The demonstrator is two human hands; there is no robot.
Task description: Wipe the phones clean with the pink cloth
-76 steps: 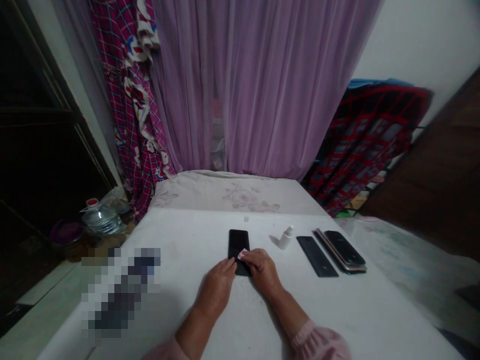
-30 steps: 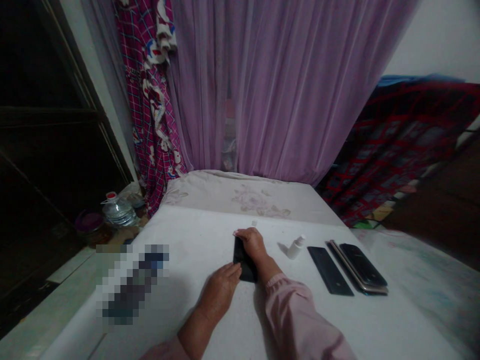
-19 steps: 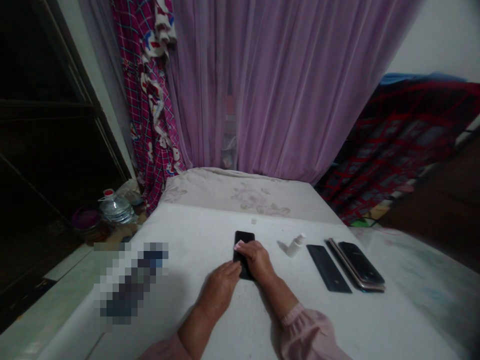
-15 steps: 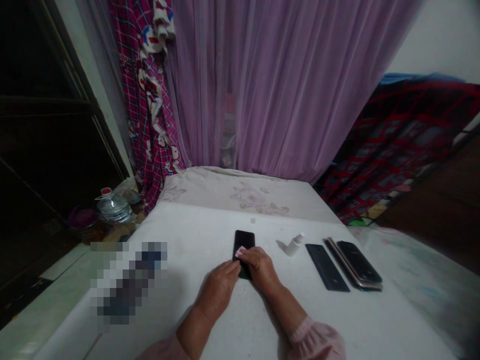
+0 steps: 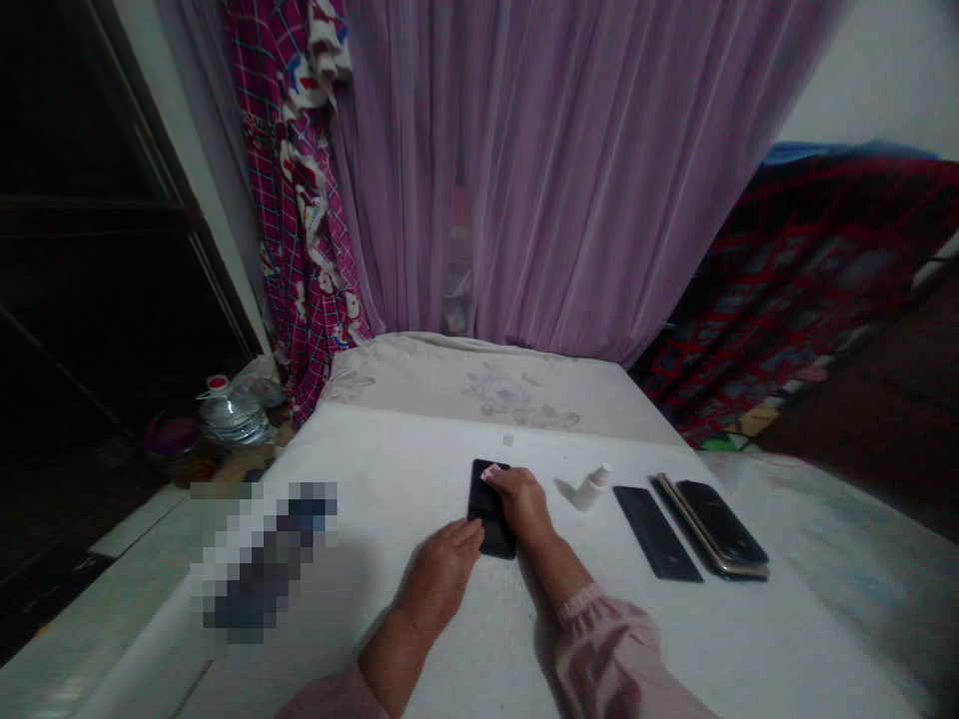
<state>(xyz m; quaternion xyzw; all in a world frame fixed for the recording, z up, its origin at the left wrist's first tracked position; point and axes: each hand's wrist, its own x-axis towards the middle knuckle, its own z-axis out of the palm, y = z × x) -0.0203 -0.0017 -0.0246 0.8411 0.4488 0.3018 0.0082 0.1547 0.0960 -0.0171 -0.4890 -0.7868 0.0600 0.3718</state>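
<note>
A black smartphone (image 5: 492,537) lies flat on the white-covered table in front of me. My left hand (image 5: 442,569) rests at its left edge, thumb and fingertips pressed together against the phone. Over the upper part of the phone, my right hand (image 5: 522,504) pinches a small pink cloth (image 5: 492,472) against the dark surface. Part of the phone's right side is hidden under that hand. To the right stands a small white spray bottle (image 5: 593,487).
Farther right lie a dark flat phone or panel (image 5: 657,534) and a stack of phones (image 5: 723,529). A small pale square (image 5: 507,440) sits beyond the phone. At left is a blurred-out patch (image 5: 270,564); a large water bottle (image 5: 234,411) stands past the table edge.
My right hand has slid the pink cloth up toward the phone's far end, uncovering its lower part. The left hand stays at the phone's left edge.
</note>
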